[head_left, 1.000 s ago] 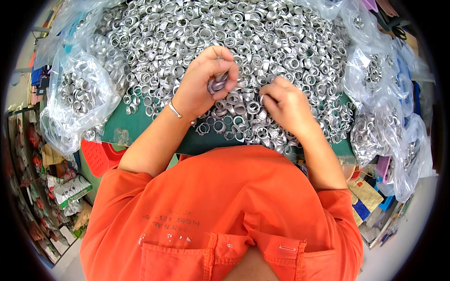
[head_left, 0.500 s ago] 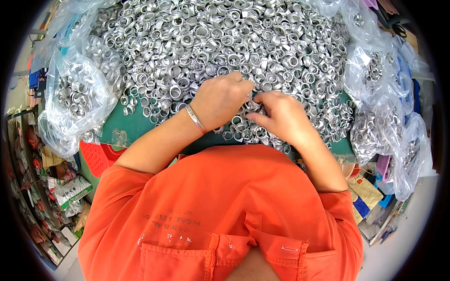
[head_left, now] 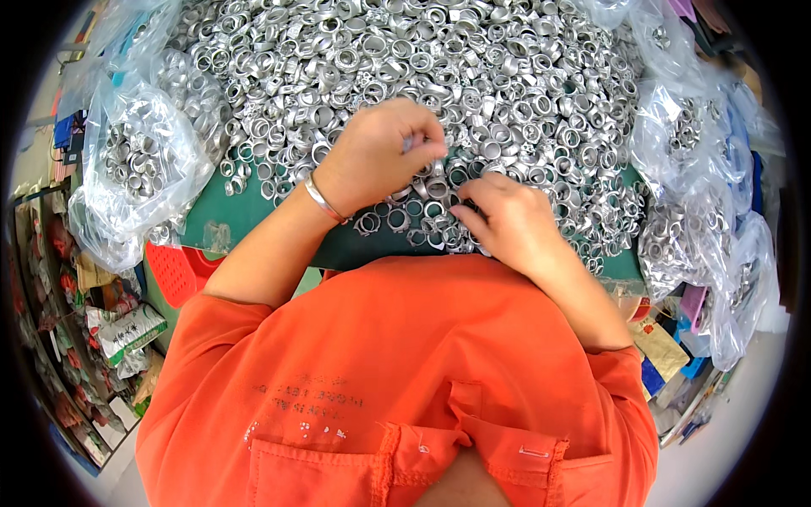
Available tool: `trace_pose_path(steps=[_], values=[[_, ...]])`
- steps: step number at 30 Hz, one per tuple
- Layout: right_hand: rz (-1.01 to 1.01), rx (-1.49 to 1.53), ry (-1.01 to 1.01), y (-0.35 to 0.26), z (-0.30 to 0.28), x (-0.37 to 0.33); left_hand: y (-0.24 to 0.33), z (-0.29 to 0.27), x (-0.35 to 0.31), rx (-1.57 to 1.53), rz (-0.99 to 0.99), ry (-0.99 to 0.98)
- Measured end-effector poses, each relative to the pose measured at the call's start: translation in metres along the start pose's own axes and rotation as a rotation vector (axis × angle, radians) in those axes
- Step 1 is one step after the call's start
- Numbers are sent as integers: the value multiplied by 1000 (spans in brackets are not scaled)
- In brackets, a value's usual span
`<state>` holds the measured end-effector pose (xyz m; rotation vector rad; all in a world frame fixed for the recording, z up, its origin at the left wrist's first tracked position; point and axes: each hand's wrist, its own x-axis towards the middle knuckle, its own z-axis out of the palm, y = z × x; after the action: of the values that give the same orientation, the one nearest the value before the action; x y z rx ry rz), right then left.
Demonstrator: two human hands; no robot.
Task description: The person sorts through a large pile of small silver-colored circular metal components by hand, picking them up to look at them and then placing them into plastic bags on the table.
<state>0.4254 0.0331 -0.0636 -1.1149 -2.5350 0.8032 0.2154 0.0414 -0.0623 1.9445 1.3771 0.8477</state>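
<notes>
Left hand: curled around grey rings | right hand: thumb, forefinger parted, at ring pile

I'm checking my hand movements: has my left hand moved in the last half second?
Yes: your left hand moved leftward and away from your body, toward the clear plastic bag on the left.

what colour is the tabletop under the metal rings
The tabletop is dark green, best seen in the head view, toward the near left.
</notes>
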Motion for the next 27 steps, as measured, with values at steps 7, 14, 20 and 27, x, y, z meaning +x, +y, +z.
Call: trace_pose_path(steps=[7, 14, 20, 27], values=[[198, 314, 175, 13, -3, 16, -3, 4, -19, 168, 43, 100], [768, 1881, -76, -15, -1, 23, 35, 10, -2, -186, 249, 43], [479, 2300, 32, 27, -5, 10, 49, 15, 14, -117, 229, 177], [193, 2249, 760, 67, -92, -34, 33, 19, 21, -16, 163, 241]])
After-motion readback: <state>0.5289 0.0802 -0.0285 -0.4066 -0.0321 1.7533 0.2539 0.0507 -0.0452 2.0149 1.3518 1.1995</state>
